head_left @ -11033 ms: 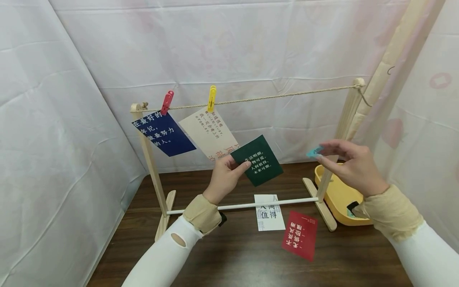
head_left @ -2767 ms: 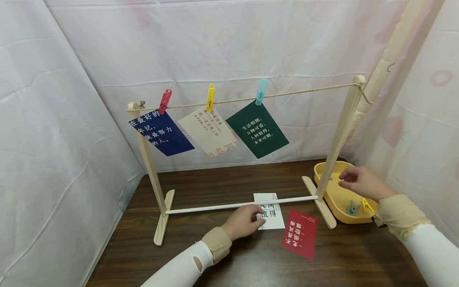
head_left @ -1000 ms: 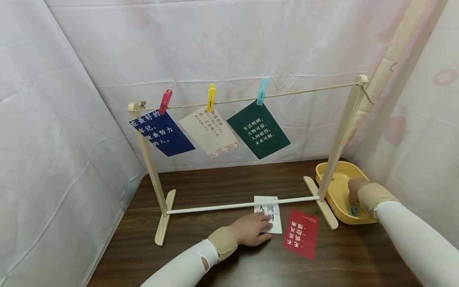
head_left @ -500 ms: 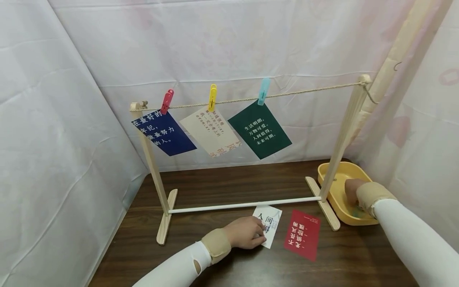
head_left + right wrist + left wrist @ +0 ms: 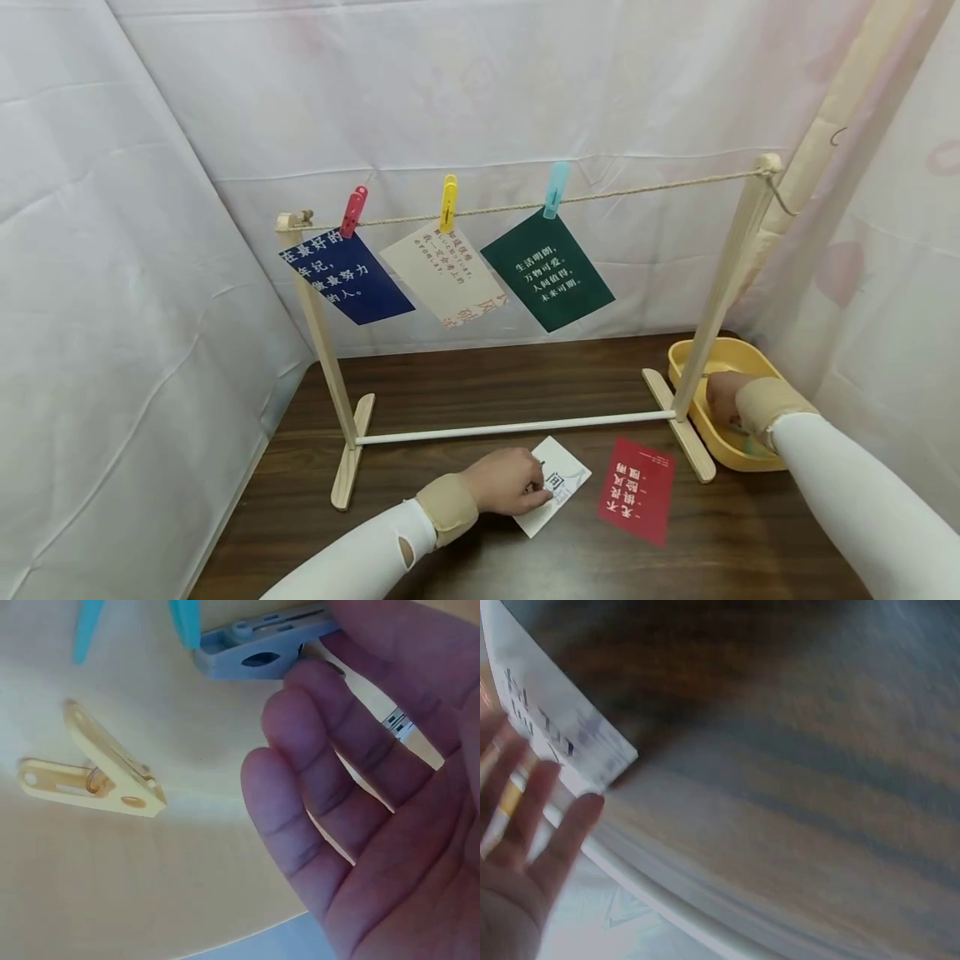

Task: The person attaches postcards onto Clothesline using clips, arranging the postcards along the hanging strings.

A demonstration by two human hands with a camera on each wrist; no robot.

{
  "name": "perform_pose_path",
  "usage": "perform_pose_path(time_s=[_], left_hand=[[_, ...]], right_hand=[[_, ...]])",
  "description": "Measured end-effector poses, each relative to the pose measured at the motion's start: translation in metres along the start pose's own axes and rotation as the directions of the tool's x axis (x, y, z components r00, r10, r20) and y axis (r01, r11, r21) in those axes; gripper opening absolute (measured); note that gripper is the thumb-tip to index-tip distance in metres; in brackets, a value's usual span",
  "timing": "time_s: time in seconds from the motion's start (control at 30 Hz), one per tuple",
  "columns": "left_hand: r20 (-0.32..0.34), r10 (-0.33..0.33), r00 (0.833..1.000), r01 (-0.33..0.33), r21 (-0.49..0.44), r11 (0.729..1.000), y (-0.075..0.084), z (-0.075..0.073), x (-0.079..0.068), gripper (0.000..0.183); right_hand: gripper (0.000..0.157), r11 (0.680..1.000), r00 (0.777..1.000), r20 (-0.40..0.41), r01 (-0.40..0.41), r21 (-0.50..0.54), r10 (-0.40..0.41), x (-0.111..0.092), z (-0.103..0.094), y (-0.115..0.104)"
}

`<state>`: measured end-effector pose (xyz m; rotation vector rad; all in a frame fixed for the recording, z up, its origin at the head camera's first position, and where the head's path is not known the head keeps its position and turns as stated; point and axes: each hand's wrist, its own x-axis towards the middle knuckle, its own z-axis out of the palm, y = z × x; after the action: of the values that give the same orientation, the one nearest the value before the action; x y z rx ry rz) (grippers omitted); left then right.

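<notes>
A white card with black and grey print (image 5: 566, 477) lies turned askew on the table. My left hand (image 5: 504, 482) rests on its left part and covers some of the print; in the left wrist view the fingers (image 5: 570, 825) look fairly straight and spread against the card. Inside the yellow tray (image 5: 678, 354), my right hand (image 5: 726, 398) reaches down. The right wrist view shows its thumb and index finger pinching one end of a grey clothespin (image 5: 259, 656). A yellow clothespin (image 5: 105, 776) and part of a teal one (image 5: 184, 622) lie near it.
A wooden rack with a rope (image 5: 652, 191) stands behind. Red, yellow and blue clothespins hold a navy card (image 5: 345, 279), a cream card (image 5: 442, 271) and a green card (image 5: 547, 271). A red card (image 5: 637, 492) lies right of the white one. The rack's white bar (image 5: 517, 428) runs low across.
The green card now hangs from the blue clothespin. The white card has slid out from under the bar toward me and rotated under my left hand. My right hand has gone down into the tray.
</notes>
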<state>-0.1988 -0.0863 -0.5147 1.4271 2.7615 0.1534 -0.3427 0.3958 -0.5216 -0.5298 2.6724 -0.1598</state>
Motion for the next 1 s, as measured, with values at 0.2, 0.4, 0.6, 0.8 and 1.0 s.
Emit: perform_pose_path(time_s=[0.2,0.4,0.6,0.8,1.0], left_hand=[[0.027,-0.249,0.968,0.250,-0.057,0.967,0.011,0.003,0.007,0.058],[0.034,-0.330,0.944,0.328,0.050,0.943,0.022,0.002,0.014,0.083],[0.050,-0.386,0.921,0.378,0.115,0.919,0.029,-0.003,0.016,0.075],[0.037,-0.410,0.911,0.407,0.064,0.911,0.028,-0.005,0.018,0.074],[0.048,-0.421,0.906,0.420,0.029,0.907,0.024,-0.007,0.017,0.090]], right_hand=[[0.014,0.997,0.995,-0.085,-0.042,0.061,0.047,-0.028,-0.023,-0.043],[0.016,0.989,0.987,-0.083,-0.133,0.072,0.139,-0.036,-0.029,-0.059],[0.016,0.987,0.986,-0.063,-0.151,0.057,0.154,-0.029,-0.024,-0.052],[0.019,0.987,0.987,-0.059,-0.144,0.076,0.149,-0.028,-0.024,-0.049],[0.017,0.989,0.986,-0.091,-0.136,0.063,0.141,-0.031,-0.023,-0.047]])
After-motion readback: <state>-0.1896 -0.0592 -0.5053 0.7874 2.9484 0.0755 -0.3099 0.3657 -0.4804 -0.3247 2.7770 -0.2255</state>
